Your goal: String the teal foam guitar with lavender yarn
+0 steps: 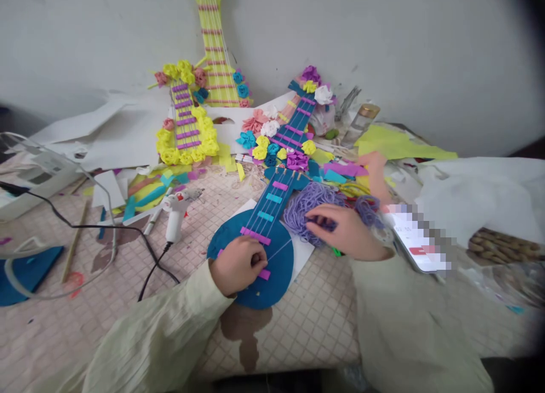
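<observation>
A blue guitar-shaped craft piece (272, 291) lies on the table, with pink and light-blue strips across it and thin strings along its neck. My left hand (238, 263) rests over its round body, fingers closed in a pinch that hides part of a pink strip. From those fingers a thin yarn strand (281, 250) stretches up and right toward my right hand (344, 228). That hand is curled, its fingertips pinched at the strand's far end beside a loose heap of purple yarn (313, 203). White paper (303, 256) shows under the guitar.
A white glue gun (174, 220) and its black cord lie left of the guitar. Decorated paper guitars, one a yellow guitar (219, 69), stand along the wall. Paper scraps (149, 197) litter the back. A lit phone (419, 239) and a plastic bag (481, 194) lie right.
</observation>
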### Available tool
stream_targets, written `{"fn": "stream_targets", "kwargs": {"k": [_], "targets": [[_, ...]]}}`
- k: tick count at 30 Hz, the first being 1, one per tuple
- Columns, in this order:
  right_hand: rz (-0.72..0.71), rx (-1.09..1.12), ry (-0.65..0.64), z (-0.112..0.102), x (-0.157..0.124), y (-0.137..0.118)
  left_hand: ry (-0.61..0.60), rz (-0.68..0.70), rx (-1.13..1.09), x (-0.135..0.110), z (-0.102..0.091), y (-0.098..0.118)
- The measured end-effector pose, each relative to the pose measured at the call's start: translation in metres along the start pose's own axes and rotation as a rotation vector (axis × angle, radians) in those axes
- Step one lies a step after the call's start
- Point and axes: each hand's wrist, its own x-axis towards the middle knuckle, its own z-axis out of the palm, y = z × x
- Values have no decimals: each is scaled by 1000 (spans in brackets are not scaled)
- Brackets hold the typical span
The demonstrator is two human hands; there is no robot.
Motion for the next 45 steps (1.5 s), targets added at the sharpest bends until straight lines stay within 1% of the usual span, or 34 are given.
{"fn": "stream_targets", "kwargs": {"k": [2, 5, 6, 7, 8, 10, 12, 14, 15, 17, 18, 20, 21, 22, 23, 24, 25, 26, 27, 28, 30, 31, 32, 33, 35, 37, 38, 41, 43, 45], "targets": [[-16, -123, -105, 18, 2, -6, -4, -2, 2, 0, -1, 0], [23, -248, -156, 35, 5, -1, 1, -4, -2, 0, -1, 0], [36, -260, -143, 37, 6, 1, 4, -2, -6, 0, 0, 0], [55, -262, -99, 37, 7, 3, 8, 0, -8, 0, 0, 0], [79, -258, -25, 36, 7, 4, 14, 2, -10, 0, 1, 0], [122, -250, 178, 32, 9, 3, 21, 4, -8, 0, 1, 0], [120, -264, 359, 27, 10, 1, 18, 7, -3, 0, 1, 0], [85, -283, 452, 23, 12, 0, 2, 10, -1, 0, 1, 0], [74, -283, 470, 22, 12, 1, -5, 9, -1, 0, 1, 1], [77, -250, 441, 17, 11, 6, -12, 8, -6, 0, 0, 1], [81, -208, 389, 14, 10, 10, -14, 9, -9, 1, 0, 1], [52, -93, 207, 4, 7, 16, -13, 7, -13, 1, 0, 1], [15, -29, 108, -3, 5, 18, -13, 5, -15, 1, 0, 0], [-26, 33, 37, -9, 3, 17, -13, 5, -16, 1, 0, 0], [-69, 87, 12, -14, 2, 16, -13, 6, -16, 1, 0, 0], [-107, 128, 39, -18, 1, 13, -11, 9, -16, 1, 1, -1], [-142, 156, 93, -19, 1, 9, -9, 13, -17, 1, 1, -1], [-174, 168, 137, -18, 1, 5, -6, 16, -17, 1, 1, -2], [-205, 160, 138, -14, 2, 2, -1, 15, -18, 1, 2, -2], [-233, 130, 84, -8, 4, 0, 4, 11, -18, 1, 2, -2], [-242, 32, -108, 6, 6, 0, 11, 2, -19, 1, 1, -2], [-212, -18, -187, 13, 7, 1, 14, -1, -19, 1, 1, -1], [-159, -61, -221, 19, 7, 3, 16, -3, -19, 1, 1, -1], [-93, -89, -211, 23, 7, 5, 17, -3, -16, 1, 1, -1], [44, -82, -134, 24, 6, 7, 23, -1, -13, 0, 1, -1], [147, -6, -81, 18, 4, 8, 35, 5, -12, 0, 1, -1], [179, 48, -82, 14, 4, 8, 41, 9, -12, -1, 1, -1], [227, 228, -146, 3, 3, 8, 44, 21, -15, -1, 2, -1], [270, 351, -154, 1, 4, 8, 50, 25, -14, -1, 2, -1], [335, 467, -128, 3, 4, 8, 59, 27, -9, -1, 1, -1]]}}
